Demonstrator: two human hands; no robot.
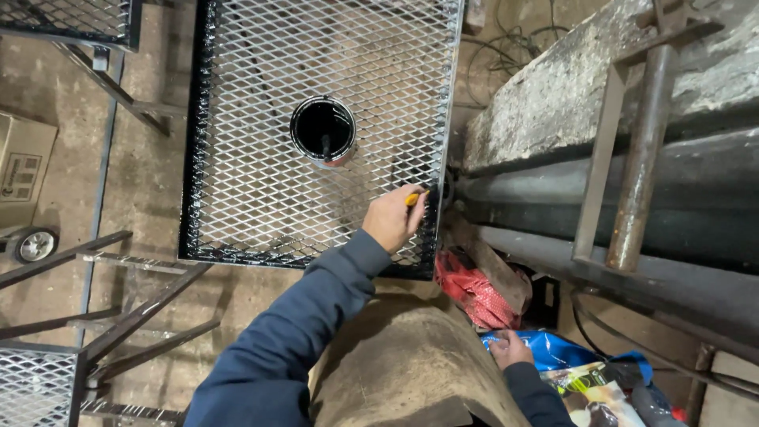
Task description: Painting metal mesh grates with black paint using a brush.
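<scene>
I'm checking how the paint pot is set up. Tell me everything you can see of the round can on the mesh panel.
The round metal can of black paint stands upright and open, with no lid on it, near the middle of the black-framed expanded-metal mesh panel. Its inside is black and glossy, and its rim looks pale with paint smears. A dark handle, likely a brush, sticks up out of the paint. No hand touches the can; the left hand, gripping a yellow-handled tool, is at the panel's right edge, apart from it.
</scene>
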